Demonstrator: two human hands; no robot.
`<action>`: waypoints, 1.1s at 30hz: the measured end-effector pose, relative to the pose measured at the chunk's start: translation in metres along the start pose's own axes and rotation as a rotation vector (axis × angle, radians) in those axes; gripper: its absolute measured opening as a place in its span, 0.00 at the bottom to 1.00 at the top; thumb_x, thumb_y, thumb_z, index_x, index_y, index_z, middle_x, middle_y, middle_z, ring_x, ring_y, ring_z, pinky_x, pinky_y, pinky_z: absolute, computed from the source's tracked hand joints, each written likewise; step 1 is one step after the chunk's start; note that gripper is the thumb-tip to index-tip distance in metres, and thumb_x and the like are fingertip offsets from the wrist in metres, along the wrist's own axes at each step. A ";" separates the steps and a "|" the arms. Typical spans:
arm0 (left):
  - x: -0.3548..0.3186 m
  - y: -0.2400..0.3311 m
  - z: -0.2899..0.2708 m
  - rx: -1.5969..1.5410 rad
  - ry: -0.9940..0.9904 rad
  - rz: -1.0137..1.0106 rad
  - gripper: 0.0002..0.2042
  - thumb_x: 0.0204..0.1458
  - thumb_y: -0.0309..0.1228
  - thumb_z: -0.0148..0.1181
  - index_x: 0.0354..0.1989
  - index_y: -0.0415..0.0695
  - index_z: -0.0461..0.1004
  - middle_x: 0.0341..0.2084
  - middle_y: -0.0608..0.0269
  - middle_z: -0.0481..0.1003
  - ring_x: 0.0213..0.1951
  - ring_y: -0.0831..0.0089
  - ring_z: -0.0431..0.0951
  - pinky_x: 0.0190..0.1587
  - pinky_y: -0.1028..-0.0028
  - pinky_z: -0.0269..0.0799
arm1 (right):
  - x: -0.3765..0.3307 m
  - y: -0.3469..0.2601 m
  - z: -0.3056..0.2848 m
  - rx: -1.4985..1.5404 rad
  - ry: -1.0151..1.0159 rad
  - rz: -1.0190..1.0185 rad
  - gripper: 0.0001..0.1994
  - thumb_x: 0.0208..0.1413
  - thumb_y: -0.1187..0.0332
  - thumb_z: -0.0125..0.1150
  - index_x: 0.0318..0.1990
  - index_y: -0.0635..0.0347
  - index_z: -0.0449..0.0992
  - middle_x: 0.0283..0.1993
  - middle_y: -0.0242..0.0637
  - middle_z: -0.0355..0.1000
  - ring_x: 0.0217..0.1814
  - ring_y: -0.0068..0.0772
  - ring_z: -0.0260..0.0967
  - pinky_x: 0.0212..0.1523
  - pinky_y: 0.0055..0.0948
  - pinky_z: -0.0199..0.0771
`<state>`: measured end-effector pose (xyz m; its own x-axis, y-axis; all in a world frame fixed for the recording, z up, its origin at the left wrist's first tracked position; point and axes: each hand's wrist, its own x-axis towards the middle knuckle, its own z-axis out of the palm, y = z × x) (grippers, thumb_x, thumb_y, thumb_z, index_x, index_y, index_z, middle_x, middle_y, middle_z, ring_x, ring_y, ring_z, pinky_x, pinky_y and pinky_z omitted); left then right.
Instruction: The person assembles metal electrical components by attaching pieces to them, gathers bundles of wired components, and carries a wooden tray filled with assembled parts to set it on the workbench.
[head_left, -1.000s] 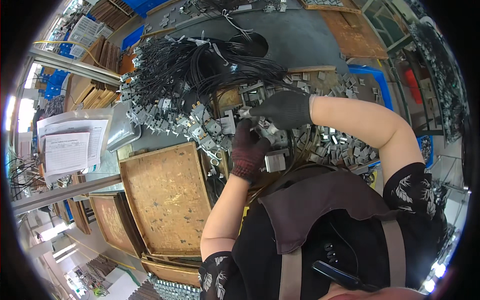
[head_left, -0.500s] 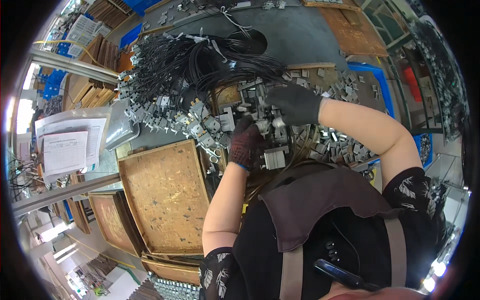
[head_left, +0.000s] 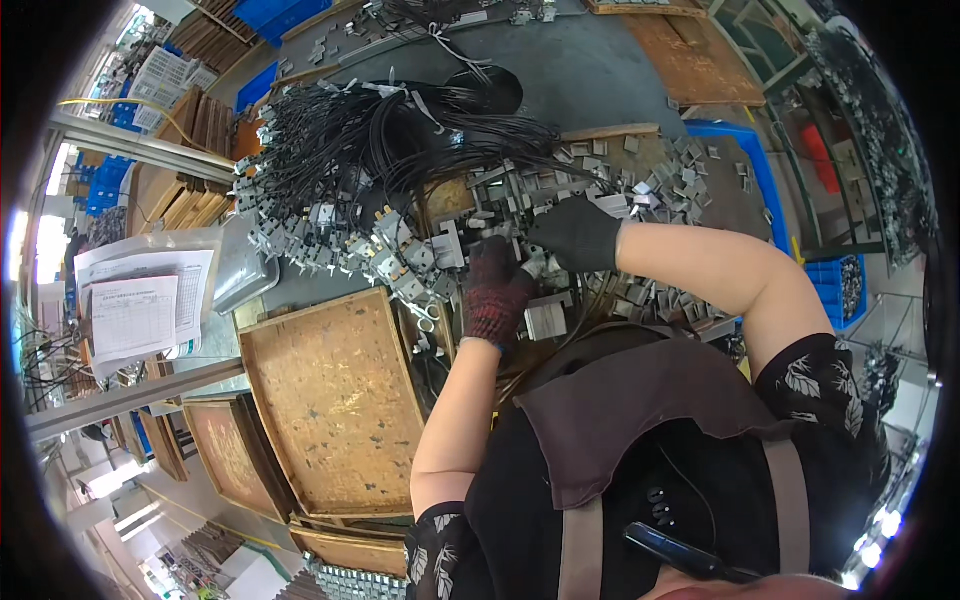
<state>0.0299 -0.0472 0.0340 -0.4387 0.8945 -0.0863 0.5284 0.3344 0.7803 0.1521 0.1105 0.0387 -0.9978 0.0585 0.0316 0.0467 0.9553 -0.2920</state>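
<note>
Your right hand [head_left: 575,236], gloved in black, has closed in beside your red-and-black-gloved left hand [head_left: 495,302] near the front edge of the grey bench [head_left: 600,65]; half a second ago it stood farther off, so both now appear to share one spot of close work. Off the bench's near-left corner sits a wooden tray [head_left: 335,410], while black cables [head_left: 385,130] sprawl along the left edge. One silver block [head_left: 545,319] lies on your side of the gloves, small metal pieces [head_left: 690,185] scatter toward the right edge, and scissors [head_left: 428,316] rest left of your left hand. Fingers on both look curled and narrow, but the gloves hide the work: whether either grips a piece cannot be told, nor whether the pale bit [head_left: 536,264] between them is a part or a fingertip.
</note>
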 end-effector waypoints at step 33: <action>-0.117 -0.012 -0.038 -0.753 0.255 -0.293 0.16 0.49 0.32 0.63 0.45 0.39 0.72 0.37 0.63 0.75 0.40 0.74 0.74 0.41 0.74 0.69 | -0.055 0.152 0.024 0.275 -0.160 0.366 0.23 0.52 0.70 0.51 0.58 0.54 0.70 0.58 0.47 0.68 0.62 0.45 0.64 0.62 0.39 0.60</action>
<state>0.0468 -0.1668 0.0586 -0.6805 0.6781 -0.2777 -0.2175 0.1750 0.9602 0.2134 0.2455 -0.0301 -0.9141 0.3102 -0.2613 0.4030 0.7671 -0.4991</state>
